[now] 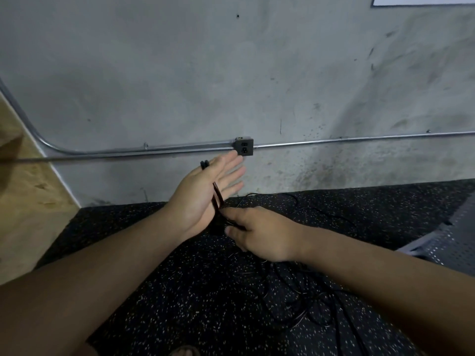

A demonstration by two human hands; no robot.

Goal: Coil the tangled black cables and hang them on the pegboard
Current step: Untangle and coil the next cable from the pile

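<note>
My left hand (205, 191) is held up flat, fingers straight and pointing toward the wall. A black cable (217, 195) runs across its palm, and the cable's plug end sticks out above the hand near the thumb. Just below the left palm, my right hand (259, 233) pinches the same cable between thumb and fingers. More tangled black cable (305, 301) lies in loose loops on the dark speckled floor under my right forearm and trails toward the wall. No pegboard is in view.
A grey concrete wall stands ahead with a metal conduit (128, 151) and a small black outlet box (243, 146). A wooden panel (23, 201) leans at the left. A perforated grey metal sheet (447, 242) lies at the right.
</note>
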